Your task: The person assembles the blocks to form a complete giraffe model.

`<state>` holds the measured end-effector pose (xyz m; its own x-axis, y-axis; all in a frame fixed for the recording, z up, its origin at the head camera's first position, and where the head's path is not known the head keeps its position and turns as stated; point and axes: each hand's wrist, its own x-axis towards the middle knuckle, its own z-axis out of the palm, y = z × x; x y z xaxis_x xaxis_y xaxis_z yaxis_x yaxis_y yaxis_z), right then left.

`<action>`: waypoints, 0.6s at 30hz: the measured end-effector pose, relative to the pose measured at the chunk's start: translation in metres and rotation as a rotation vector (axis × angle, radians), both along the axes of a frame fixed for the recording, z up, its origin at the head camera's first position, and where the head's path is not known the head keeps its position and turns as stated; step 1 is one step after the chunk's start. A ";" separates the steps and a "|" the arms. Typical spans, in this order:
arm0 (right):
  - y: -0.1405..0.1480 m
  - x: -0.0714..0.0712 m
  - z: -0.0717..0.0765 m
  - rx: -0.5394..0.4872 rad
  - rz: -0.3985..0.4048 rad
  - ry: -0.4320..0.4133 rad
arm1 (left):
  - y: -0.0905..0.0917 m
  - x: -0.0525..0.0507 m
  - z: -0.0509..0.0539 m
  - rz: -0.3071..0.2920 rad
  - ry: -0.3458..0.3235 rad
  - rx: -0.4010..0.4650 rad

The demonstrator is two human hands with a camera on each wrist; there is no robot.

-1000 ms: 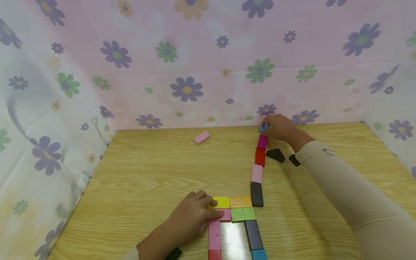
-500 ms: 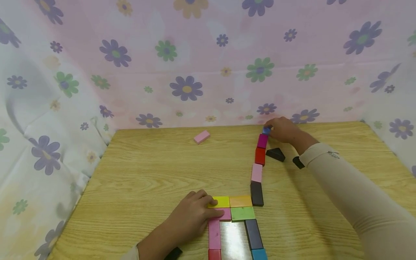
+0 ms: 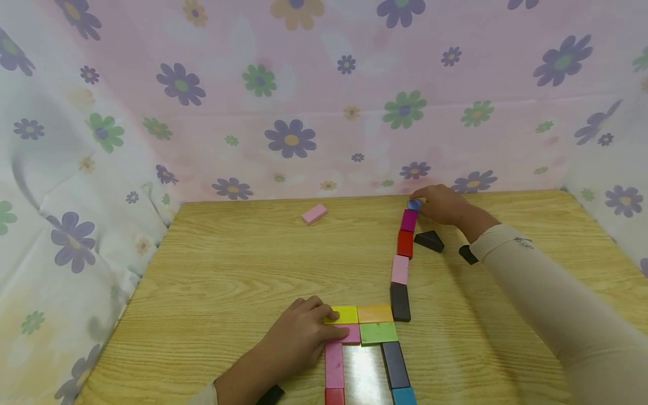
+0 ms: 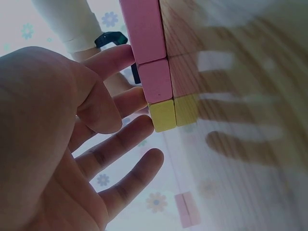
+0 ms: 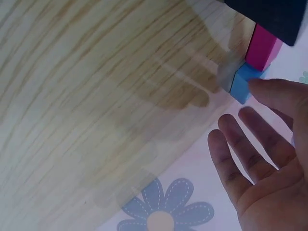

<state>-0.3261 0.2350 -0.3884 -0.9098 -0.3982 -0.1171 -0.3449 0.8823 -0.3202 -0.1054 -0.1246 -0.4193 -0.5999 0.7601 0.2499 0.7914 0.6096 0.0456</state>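
Note:
At the far end of a curved row, my right hand point(image 3: 445, 205) pinches a blue block point(image 3: 414, 205) near the backdrop. In the right wrist view the thumb touches the blue block point(image 5: 243, 83), several other fingers extend free, and the index finger is hidden. The blue block meets a magenta block point(image 3: 409, 220); red point(image 3: 405, 243), pink point(image 3: 400, 270) and black point(image 3: 400, 302) blocks follow toward me. My left hand point(image 3: 298, 337) rests its fingertips on a yellow block point(image 3: 346, 314) and a pink block point(image 3: 352, 334), its fingers loosely extended.
Orange point(image 3: 374, 313) and green point(image 3: 378, 333) blocks adjoin the yellow and pink ones. A black triangular block point(image 3: 429, 241) and another black piece point(image 3: 468, 255) lie right of the row. A loose pink block point(image 3: 315, 214) sits near the flowered backdrop point(image 3: 324, 95).
The right hand has brought the blue block down and slightly right, into line beyond the magenta block. A black piece under the right sleeve has shifted right. The left hand stays in place.

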 end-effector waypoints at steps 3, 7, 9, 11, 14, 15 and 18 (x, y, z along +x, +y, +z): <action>0.005 0.004 0.001 -0.007 0.028 0.049 | 0.000 0.000 0.000 0.000 0.004 -0.004; 0.013 0.018 0.006 -0.005 0.068 0.104 | 0.001 0.001 -0.001 -0.004 0.012 -0.009; 0.015 0.027 0.008 -0.002 0.080 0.114 | 0.001 0.002 -0.001 -0.007 0.009 -0.008; 0.017 0.036 0.011 -0.005 0.082 0.119 | 0.001 0.002 -0.001 -0.009 0.007 -0.009; 0.020 0.050 0.012 -0.022 0.075 0.127 | 0.001 0.002 -0.001 -0.007 0.001 -0.013; 0.020 0.054 0.012 -0.028 0.070 0.128 | 0.001 0.001 -0.001 -0.006 -0.001 -0.017; 0.020 0.066 0.012 -0.043 0.047 0.116 | 0.002 0.001 0.000 -0.003 -0.008 -0.029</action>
<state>-0.2596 0.2550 -0.3763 -0.8966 -0.4428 0.0058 -0.4222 0.8506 -0.3134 -0.1042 -0.1230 -0.4194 -0.5992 0.7690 0.2226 0.7931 0.6081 0.0341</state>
